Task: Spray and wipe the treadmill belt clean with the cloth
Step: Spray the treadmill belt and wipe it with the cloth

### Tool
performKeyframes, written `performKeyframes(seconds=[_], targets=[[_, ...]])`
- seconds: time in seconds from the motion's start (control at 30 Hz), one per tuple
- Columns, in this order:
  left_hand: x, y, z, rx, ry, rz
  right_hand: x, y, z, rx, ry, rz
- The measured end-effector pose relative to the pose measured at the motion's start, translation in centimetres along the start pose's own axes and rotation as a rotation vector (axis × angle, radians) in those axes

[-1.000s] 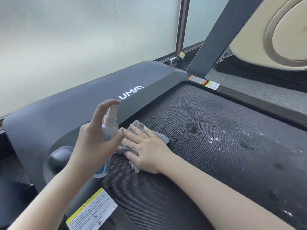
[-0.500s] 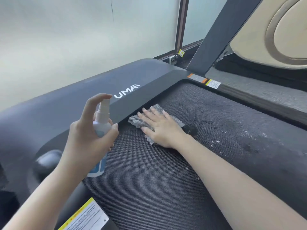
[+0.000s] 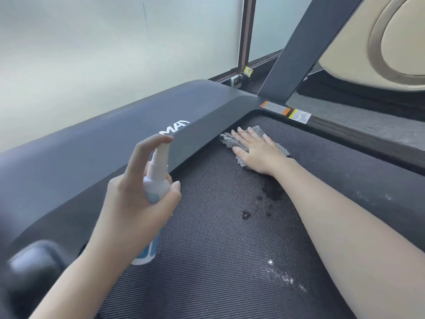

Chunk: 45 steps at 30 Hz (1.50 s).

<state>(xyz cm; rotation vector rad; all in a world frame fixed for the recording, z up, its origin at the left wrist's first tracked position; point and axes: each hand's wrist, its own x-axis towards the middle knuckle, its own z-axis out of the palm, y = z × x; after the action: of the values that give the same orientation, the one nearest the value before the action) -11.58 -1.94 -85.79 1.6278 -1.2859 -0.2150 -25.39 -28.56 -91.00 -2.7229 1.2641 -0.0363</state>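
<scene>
White letters on the dark motor cover read "MA"; my own finger hides whatever stands before them. At the far corner of the deck there are two labels: a pale strip with orange ends and, just beside it, a yellow-and-white warning sticker, both with print too small to read. A small yellow triangle sticker sits at the foot of the frosted window.

My left hand is wrapped round the spray bottle, thumb on one side, fingers behind, forefinger curved over the white pump head. The bottle is smooth, rounded plastic, cloudy white with blue lower down, and I hold it upright above the near left edge of the treadmill belt.

My right hand lies flat with fingers straight, pressing the cloth onto the belt at its far end, close against the cover's edge. The cloth is grey and shaggy (the fringe pokes out past my fingertips and palm). The belt is a dark, finely ribbed weave; wet dark blotches lie beside my right wrist, and glinting white specks lie nearer me. A flat, dark upright post rises from the far corner.
</scene>
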Motion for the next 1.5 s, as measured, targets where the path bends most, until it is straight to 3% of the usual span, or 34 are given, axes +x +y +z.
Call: performKeyframes(seconds=[0.37, 0.57, 1.33, 1.5], targets=[[0.1, -1.3, 0.0, 0.091, -0.022, 0.023, 0.5, 10.9, -1.0, 0.032, -0.004, 0.310], [0.3, -0.7, 0.1, 0.055, -0.016, 0.016, -1.1, 9.7, -0.9, 0.082, 0.005, 0.315], [-1.0, 1.9, -0.7, 0.097, -0.085, 0.026, -21.0, -9.1, 2.0, 0.070, -0.109, -0.420], [-1.4, 3.1, -1.5, 0.095, -0.069, 0.040, -25.0, -10.3, 3.4, 0.086, -0.020, -0.574]])
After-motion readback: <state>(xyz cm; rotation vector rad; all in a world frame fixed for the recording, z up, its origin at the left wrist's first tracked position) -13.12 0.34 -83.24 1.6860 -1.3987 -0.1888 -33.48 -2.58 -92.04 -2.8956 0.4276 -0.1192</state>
